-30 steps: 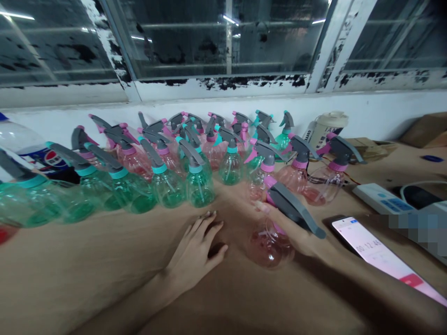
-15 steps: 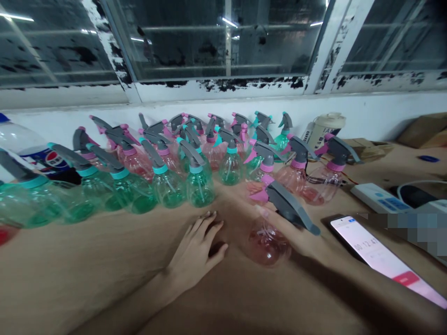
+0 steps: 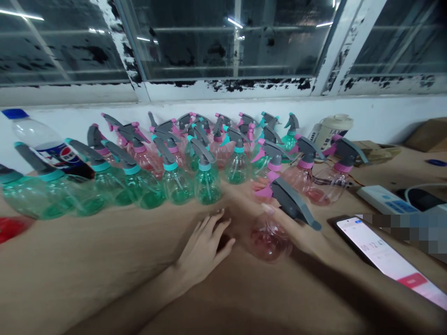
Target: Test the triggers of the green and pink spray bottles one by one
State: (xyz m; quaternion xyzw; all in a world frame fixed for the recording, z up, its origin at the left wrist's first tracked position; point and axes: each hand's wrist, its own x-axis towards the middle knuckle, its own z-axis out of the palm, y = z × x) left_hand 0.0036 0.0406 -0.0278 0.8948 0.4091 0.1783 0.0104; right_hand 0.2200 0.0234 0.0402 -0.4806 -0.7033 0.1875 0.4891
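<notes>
My right hand (image 3: 284,217) is wrapped round the neck of a pink spray bottle (image 3: 268,242) with a grey trigger head and pink nozzle. The bottle stands nearly upright at the table surface; whether its base touches the wood I cannot tell. To its left, my left hand (image 3: 207,244) lies palm down on the wooden table (image 3: 104,260), fingers stretched and apart, holding nothing. Just beyond that hand is a green spray bottle (image 3: 206,184) with a turquoise collar. Behind both hands, several green and pink spray bottles stand in uneven rows.
A cola bottle (image 3: 66,156) stands at the left, with a red object (image 3: 12,228) nearer. On the right lie a phone (image 3: 380,256) showing a timer and a white power strip (image 3: 386,200). A paper cup (image 3: 333,128) and cardboard box (image 3: 428,132) sit by the wall.
The view has swung slightly left, so the scene sits further right and more of the cola bottle shows. Both hands and the held spray bottle keep nearly the same pose.
</notes>
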